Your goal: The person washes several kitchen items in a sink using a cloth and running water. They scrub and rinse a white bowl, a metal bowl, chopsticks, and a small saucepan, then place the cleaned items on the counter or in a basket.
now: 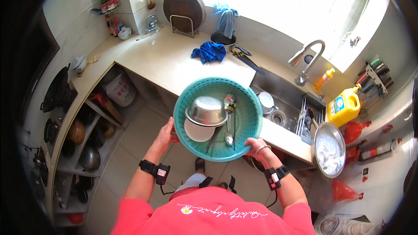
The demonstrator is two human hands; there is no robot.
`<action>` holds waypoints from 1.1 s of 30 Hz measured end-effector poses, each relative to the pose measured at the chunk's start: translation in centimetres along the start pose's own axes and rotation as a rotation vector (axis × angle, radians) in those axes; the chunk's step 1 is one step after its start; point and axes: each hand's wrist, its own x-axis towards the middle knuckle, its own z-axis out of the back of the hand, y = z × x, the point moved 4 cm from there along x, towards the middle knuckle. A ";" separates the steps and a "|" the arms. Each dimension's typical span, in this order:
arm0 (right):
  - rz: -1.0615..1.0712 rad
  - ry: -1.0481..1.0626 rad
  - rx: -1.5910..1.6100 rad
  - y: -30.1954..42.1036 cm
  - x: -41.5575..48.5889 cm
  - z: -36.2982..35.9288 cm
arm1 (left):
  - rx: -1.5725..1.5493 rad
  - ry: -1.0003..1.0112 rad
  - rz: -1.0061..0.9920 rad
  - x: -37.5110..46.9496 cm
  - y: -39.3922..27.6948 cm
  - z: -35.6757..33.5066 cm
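Between my hands is a teal plastic basket (245,127) with perforated sides, held in front of my body near the counter's front edge. My left hand (166,133) grips its left side, and my right hand (257,146) has hold of the lower right rim, thumb on top. Inside, a steel bowl (207,109) lies upside down, partly covering a white bowl (199,131). Beside them are steel spoons (229,138) and several dark chopsticks (214,138). The fingers under the rim are mostly hidden.
A blue cloth (209,52) and dark chopsticks (248,61) lie on the counter (153,58). The sink (289,104) holds a white cup (266,101). At right stand a steel basin (329,150) with foamy contents and a yellow jug (343,107). The faucet (307,62) arches over the sink.
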 end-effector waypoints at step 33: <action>-0.140 0.362 -0.190 17.4 23.0 -11.7 | -0.075 -0.335 0.052 22.4 -5.5 7.6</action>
